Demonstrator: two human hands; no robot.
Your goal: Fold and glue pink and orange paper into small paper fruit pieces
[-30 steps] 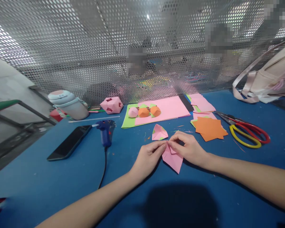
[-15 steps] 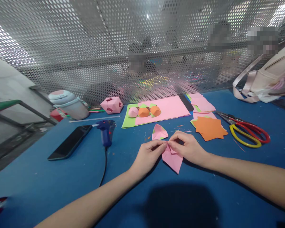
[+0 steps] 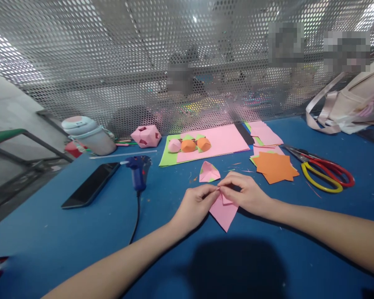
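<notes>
A sheet of pink paper [image 3: 225, 215], partly folded, is pinched at its far edge by both hands, its pointed corner toward me. My left hand [image 3: 195, 204] grips it between thumb and fingers from the left. From the right, my right hand [image 3: 246, 192] pinches the same edge, fingertips nearly touching the left ones. The fold under the fingertips is partly hidden. Just beyond the hands sits a small folded pink-and-green paper piece [image 3: 209, 172].
A blue glue gun [image 3: 138, 172] and a phone [image 3: 92, 185] lie left on the blue table. Scissors [image 3: 326, 174] and orange paper [image 3: 276, 167] are right. Behind stand folded paper balls [image 3: 188, 145], a pink paper ball [image 3: 146, 136], a bottle [image 3: 92, 137] and a perforated metal screen [image 3: 137, 62].
The pink paper has turned slightly, its near corner swinging left and toward me. Both hands keep their pinch in nearly the same place.
</notes>
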